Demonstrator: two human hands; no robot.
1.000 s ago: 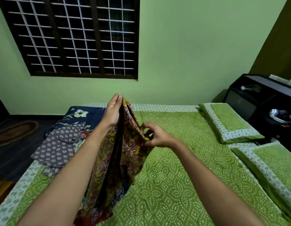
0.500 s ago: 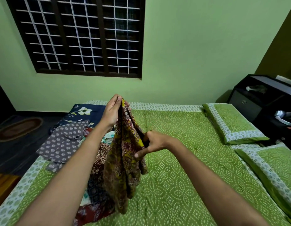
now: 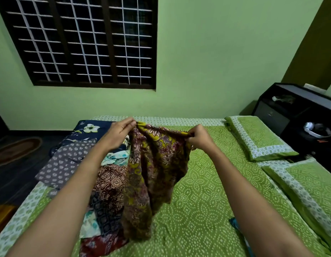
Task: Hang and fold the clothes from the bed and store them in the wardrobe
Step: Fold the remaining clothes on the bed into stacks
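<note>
A yellow and maroon floral garment (image 3: pixel 155 164) hangs above the bed (image 3: pixel 198 210), spread between both hands. My left hand (image 3: pixel 118 133) pinches its top edge at the left. My right hand (image 3: pixel 200 136) grips the top edge at the right. The cloth's lower end touches the green bedsheet. To the left lies a pile of clothes: a grey dotted piece (image 3: pixel 62 164), a navy floral piece (image 3: pixel 90 129), a brown patterned piece (image 3: pixel 111 180) and a red one (image 3: pixel 100 245) at the near edge.
Two green pillows (image 3: pixel 257 138) lie at the bed's right side. A black cabinet (image 3: pixel 298 115) stands past them. A teal cloth (image 3: pixel 235 223) peeks out by my right forearm. A barred window (image 3: pixel 83 41) fills the wall ahead. A rug (image 3: pixel 14 151) lies on the floor at left.
My right hand slid up and to the right along the garment's top edge, spreading the bunched cloth wide. The left hand kept its hold near the same spot.
</note>
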